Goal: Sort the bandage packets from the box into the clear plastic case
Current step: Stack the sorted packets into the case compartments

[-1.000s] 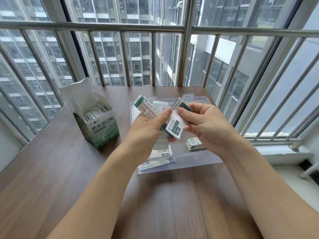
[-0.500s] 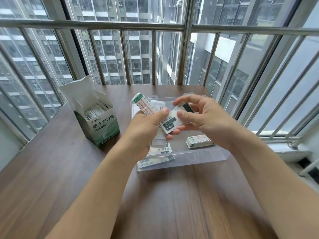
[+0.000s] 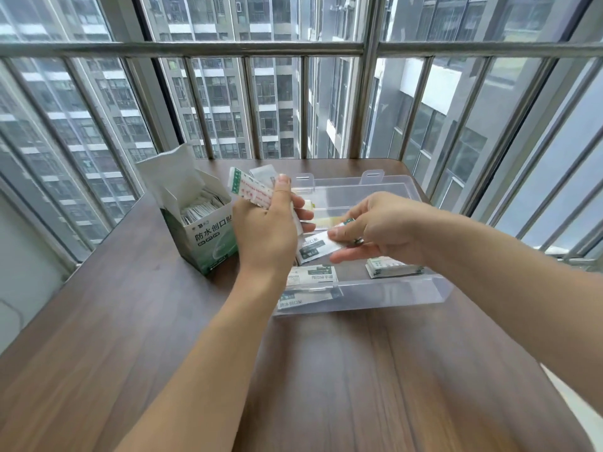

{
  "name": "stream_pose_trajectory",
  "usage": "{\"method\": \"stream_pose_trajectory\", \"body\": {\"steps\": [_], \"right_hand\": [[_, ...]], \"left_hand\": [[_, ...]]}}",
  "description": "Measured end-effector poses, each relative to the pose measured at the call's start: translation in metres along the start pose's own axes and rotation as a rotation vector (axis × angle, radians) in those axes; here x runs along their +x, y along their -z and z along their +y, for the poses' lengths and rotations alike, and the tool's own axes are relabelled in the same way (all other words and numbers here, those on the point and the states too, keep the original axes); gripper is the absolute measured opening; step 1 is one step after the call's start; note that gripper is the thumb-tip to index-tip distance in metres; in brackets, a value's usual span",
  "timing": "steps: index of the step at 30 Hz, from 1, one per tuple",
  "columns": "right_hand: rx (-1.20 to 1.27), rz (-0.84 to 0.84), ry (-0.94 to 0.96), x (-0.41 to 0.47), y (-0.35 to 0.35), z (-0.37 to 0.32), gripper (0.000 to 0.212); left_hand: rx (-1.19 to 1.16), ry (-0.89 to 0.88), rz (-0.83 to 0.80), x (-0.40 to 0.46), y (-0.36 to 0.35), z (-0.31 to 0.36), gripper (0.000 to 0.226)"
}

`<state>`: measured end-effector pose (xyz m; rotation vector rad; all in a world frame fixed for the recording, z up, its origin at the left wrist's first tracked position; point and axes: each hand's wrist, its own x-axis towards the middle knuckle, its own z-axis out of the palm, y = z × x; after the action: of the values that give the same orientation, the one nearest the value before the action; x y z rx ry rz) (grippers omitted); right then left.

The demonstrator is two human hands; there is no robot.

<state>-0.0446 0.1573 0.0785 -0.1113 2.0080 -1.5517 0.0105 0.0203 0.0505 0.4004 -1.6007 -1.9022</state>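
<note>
The open green-and-white cardboard box (image 3: 208, 233) stands at left, packets inside too packed to count. The left hand (image 3: 267, 230) grips a fan of bandage packets (image 3: 251, 190) — at least 2. The right hand (image 3: 381, 233) pinches 1 white packet (image 3: 315, 247) over the clear plastic case (image 3: 391, 291); best laid flat on a matching stack — 3 stacks show.
</note>
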Motion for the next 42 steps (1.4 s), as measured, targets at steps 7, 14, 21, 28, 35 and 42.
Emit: {"method": "stream_pose_trajectory", "body": {"steps": [7,14,21,28,35,42], "right_hand": [[-0.332,0.037,-0.147,0.002,-0.027,0.009,0.023],[-0.009,0.052,-0.25,0.011,-0.031,0.019,0.023],[-0.708,0.183,0.019,0.004,-0.024,0.028,0.029],[-1.008,0.195,0.364,-0.009,-0.021,0.019,0.019],[-1.056,-0.408,0.125,-0.003,-0.036,-0.004,0.059],[-1.184,-0.488,0.035,-0.011,-0.041,-0.011,0.072]], "left_hand": [[-0.037,-0.004,-0.011,0.0,0.0,0.001,0.033],[-0.07,0.029,-0.053,0.001,0.0,-0.002,0.029],[-0.089,0.044,-0.076,0.001,0.0,-0.003,0.029],[-0.085,0.039,-0.087,-0.001,0.001,-0.001,0.029],[-0.096,0.076,-0.055,-0.001,-0.002,0.002,0.03],[-0.106,0.085,-0.054,-0.002,-0.002,0.001,0.031]]}}
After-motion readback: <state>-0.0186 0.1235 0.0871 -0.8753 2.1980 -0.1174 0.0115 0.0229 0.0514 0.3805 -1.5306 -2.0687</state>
